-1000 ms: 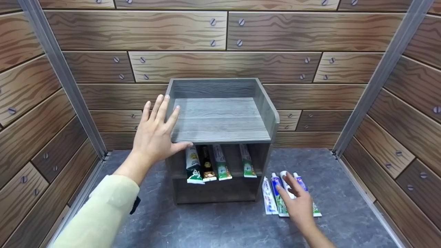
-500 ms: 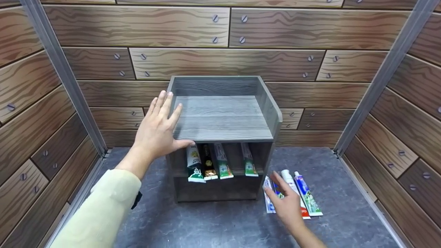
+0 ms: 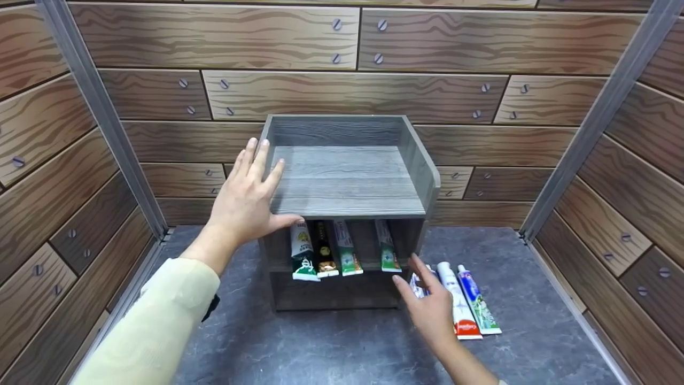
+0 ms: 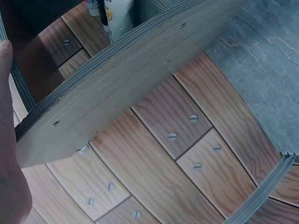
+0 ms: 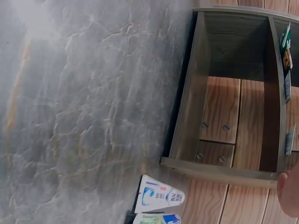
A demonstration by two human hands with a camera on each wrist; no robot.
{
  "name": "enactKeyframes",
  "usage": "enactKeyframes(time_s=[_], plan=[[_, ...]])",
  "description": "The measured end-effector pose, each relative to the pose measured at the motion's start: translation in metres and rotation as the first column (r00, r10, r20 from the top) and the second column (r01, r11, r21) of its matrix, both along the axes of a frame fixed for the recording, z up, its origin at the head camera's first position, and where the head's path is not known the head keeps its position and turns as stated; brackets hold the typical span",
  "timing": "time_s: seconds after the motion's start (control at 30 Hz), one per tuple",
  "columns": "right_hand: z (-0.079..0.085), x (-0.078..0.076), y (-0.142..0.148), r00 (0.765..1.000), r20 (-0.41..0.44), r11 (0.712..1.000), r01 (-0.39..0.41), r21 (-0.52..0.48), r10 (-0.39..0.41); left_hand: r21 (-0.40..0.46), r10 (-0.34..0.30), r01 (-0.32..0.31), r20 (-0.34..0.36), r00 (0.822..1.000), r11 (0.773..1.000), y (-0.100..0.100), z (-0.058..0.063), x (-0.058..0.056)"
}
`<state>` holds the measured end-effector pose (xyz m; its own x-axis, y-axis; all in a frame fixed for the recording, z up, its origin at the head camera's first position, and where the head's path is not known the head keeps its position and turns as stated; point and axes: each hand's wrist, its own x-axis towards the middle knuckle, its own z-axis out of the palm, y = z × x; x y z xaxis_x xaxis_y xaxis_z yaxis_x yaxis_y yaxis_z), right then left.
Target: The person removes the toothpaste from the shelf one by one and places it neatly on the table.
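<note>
The left hand [image 3: 243,200] is spread flat at the left side of the grey shelf unit [image 3: 347,176], centre of the frame. The right hand [image 3: 430,310], lower right, has fingers and thumb parted and partly hides a white-and-blue tube [image 5: 158,195]. A red-ended tube [image 3: 460,310] and blue-green tube [image 3: 480,299] lie right of it. Four toothpaste tubes [image 3: 350,256] occupy the upper compartment.

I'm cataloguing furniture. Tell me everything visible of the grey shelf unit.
The grey shelf unit stands upright on the marbled floor. It looks like wood-grain board, with a top tray, open in front, over two compartments; the lower one is open at the back. Four toothpaste tubes lie in the upper one. The left hand is by its upper left edge, the right hand near its right side; contact is unclear.
</note>
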<state>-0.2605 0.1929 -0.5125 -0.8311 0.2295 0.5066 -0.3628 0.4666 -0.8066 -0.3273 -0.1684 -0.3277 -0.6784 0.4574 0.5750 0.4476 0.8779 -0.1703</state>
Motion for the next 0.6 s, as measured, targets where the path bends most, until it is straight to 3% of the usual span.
enactKeyframes(time_s=[0.43, 0.6], plan=[[0.001, -0.009, -0.02, 0.99, -0.09, 0.992, 0.111, 0.063, -0.105, -0.023, 0.02, -0.02, -0.003, 1.0, 1.0, 0.0, 0.001, 0.0], [0.001, -0.012, -0.025, 0.988, -0.076, 0.984, 0.144, 0.104, -0.137, -0.009, 0.009, -0.009, -0.017, 1.0, 1.0, 0.001, -0.001, 0.0]])
